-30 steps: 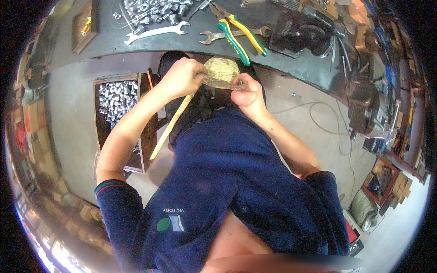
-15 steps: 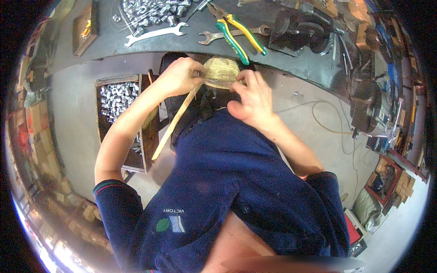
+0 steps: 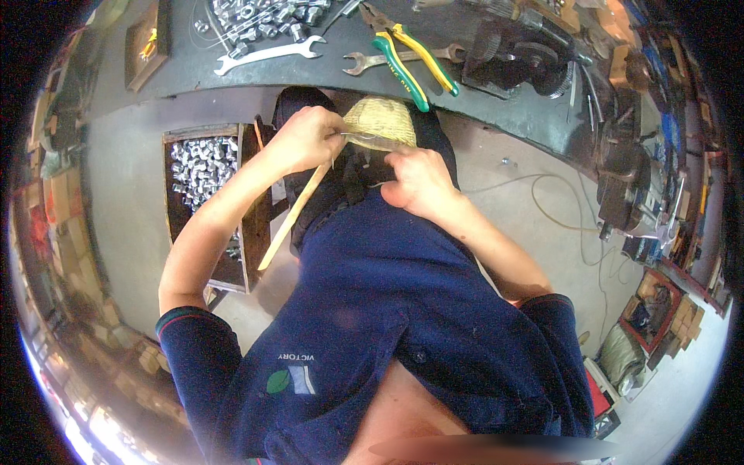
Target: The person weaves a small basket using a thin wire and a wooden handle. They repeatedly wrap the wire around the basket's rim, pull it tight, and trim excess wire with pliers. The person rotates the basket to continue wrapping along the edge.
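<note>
A pale yellow, ribbed piece that looks like woven straw (image 3: 380, 116) lies over my lap, just in front of the workbench edge. My left hand (image 3: 310, 138) is closed in a pinch at its left edge. From beneath that hand a flat, pale yellow strip (image 3: 292, 217) slants down toward my left; whether it joins the woven piece is hidden. My right hand (image 3: 422, 178) has its fingers curled and pressed at the near right edge of the piece. A thin, greyish strand (image 3: 376, 141) runs along the near edge between both hands.
On the dark workbench (image 3: 256, 91) lie a silver spanner (image 3: 267, 56), a darker spanner (image 3: 360, 63), green-yellow pliers (image 3: 403, 58) and a pile of metal fittings (image 3: 267, 17). A dark machine (image 3: 527, 58) stands right. A wooden crate (image 3: 256, 205) of metal pieces (image 3: 203, 167) sits left below.
My right hand has drawn slightly nearer and to the left, its fingers now more curled. The woven piece has turned, showing more ribbed surface. My left hand has shifted slightly, still pinching.
</note>
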Demonstrator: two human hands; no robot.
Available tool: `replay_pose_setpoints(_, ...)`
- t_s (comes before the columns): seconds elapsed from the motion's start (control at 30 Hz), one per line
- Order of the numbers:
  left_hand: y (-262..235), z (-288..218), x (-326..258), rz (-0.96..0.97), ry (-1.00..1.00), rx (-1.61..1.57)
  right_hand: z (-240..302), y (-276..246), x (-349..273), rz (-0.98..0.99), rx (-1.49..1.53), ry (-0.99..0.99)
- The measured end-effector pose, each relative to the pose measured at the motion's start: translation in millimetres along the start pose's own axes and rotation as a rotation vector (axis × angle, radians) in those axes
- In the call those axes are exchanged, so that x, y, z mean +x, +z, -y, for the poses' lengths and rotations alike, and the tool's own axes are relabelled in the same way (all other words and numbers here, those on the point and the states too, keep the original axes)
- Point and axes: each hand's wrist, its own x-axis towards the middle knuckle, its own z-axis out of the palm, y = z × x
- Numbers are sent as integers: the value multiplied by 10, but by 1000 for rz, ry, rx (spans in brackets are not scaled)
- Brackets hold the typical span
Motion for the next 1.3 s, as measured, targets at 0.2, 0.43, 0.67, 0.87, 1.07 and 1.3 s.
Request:
replay_pose_setpoints(0.2, -43, 76, 55, -74, 303, 301, 32, 65, 145, 75, -16, -32)
replay_pose_setpoints(0.43, -122, 202, 206, -130, 458, 391, -5, 53, 161, 61, 79, -34)
replay_pose_setpoints(0.67, 25, 462, 304, -296, 432, 232, -37, 156, 217, 21, 78, -106)
replay_pose_setpoints(0.87, 283, 640, 381, -361, 45, -443, -69, 102, 220, 40, 75, -143)
replay_pose_setpoints(1.07, 401, 670, 220, -410, -55, -848, 73, -472, 155, -15, 108, -121)
replay_pose_setpoints(1.3, 364, 349, 45, -312, 259, -639, 70, -257, 495, -6, -22, -406)
